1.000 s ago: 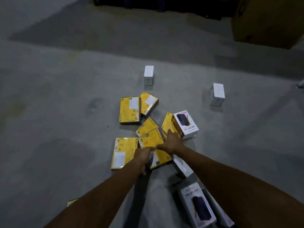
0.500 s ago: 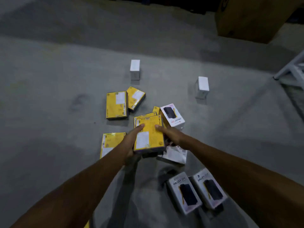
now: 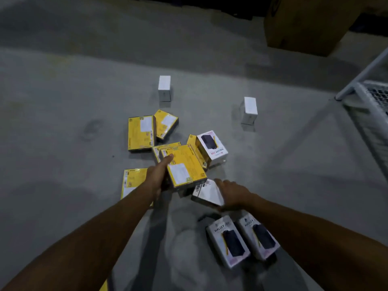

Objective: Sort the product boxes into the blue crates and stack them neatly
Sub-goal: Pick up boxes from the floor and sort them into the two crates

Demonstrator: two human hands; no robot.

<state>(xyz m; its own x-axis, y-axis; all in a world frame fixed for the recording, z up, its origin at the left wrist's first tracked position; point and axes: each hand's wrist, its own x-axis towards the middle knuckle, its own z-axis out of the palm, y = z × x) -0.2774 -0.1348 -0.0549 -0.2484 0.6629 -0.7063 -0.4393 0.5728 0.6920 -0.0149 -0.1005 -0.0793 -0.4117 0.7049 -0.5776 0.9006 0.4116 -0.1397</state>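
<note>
Several product boxes lie scattered on a grey concrete floor. My left hand (image 3: 160,172) grips a yellow box (image 3: 183,165) by its left edge, thumb on top, lifted above the pile. My right hand (image 3: 233,193) takes hold of a tilted white box (image 3: 206,193) just below the yellow one. More yellow boxes lie at the left (image 3: 141,132), beside it (image 3: 166,124) and under my left forearm (image 3: 132,181). A white Halley box (image 3: 212,145) leans on a yellow box. Two Halley boxes (image 3: 227,240) (image 3: 258,236) lie side by side near me. No blue crate is in view.
Two small white boxes stand upright further off, one (image 3: 164,88) ahead and one (image 3: 249,110) to the right. A large brown carton (image 3: 304,24) sits at the far right. A white wire-mesh frame (image 3: 369,101) stands at the right edge.
My right hand let go of the yellow box and dropped to the white box below it. My left hand alone now holds the yellow box, lifted off the pile.
</note>
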